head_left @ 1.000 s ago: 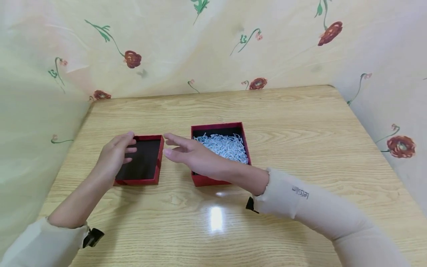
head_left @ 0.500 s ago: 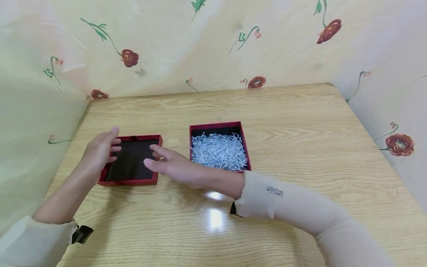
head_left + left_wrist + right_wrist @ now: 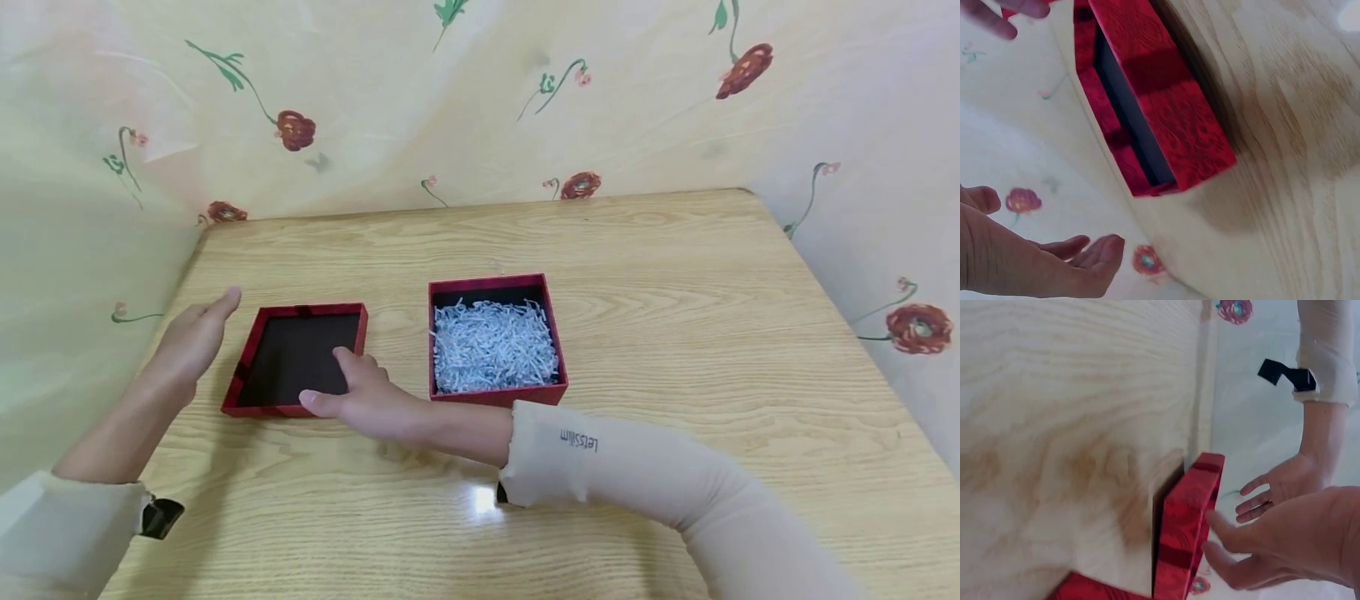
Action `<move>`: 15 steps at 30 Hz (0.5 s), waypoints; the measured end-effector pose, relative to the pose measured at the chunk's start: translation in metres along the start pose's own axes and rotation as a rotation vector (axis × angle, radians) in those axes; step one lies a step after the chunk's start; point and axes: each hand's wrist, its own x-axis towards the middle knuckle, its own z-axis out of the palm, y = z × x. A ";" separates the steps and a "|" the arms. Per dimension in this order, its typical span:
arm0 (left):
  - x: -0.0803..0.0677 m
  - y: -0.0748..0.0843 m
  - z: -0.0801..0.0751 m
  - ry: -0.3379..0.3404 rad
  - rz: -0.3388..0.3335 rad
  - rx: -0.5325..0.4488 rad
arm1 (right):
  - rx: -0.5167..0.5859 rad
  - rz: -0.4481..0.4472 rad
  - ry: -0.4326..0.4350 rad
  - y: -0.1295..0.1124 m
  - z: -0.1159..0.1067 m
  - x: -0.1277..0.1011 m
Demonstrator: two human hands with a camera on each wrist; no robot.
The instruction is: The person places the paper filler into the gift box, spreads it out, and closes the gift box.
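A shallow red box lid (image 3: 360,342) with a dark inside lies open side up on the left of the table. My left hand (image 3: 191,342) is just left of it, fingers extended and holding nothing. Over the lid's near right corner is my right hand (image 3: 371,404), thumb and fingers spread apart with nothing between them. In the right wrist view its fingertips overlap the patterned red side of the lid (image 3: 1182,531). To the right stands a red box (image 3: 498,395), filled with pale blue paper shreds (image 3: 495,346).
The wood-grain table (image 3: 675,317) runs back to a floral cloth (image 3: 390,108) that hangs behind it and along both sides. A black clip (image 3: 161,517) is on the left sleeve.
My left hand has moved left, off the lid's left edge. My right hand has moved left from in front of the filled box to over the lid. Lid and box have not moved.
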 end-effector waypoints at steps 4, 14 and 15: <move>0.007 -0.007 -0.008 -0.053 -0.060 -0.054 | 0.010 0.038 0.059 0.003 0.007 0.001; 0.023 -0.023 -0.014 -0.161 -0.104 -0.136 | 0.098 0.067 0.172 0.008 0.010 0.016; 0.024 -0.024 -0.013 -0.167 -0.109 -0.136 | 0.099 0.068 0.180 0.008 0.010 0.018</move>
